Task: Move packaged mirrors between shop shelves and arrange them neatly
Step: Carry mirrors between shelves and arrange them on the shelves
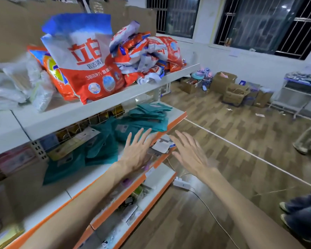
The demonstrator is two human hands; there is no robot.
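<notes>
Left hand [136, 151] and right hand [188, 153] both empty, fingers spread. Teal mirror packs [149, 115] heaped on middle shelf [177, 113], 12 o'clock of left hand. We judge a nudge could slide the loose heap off the near edge.

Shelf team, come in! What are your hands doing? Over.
Both open, empty: left hand, right hand. Loose heap of teal packets on middle shelf. Between hands, white packet.
</notes>
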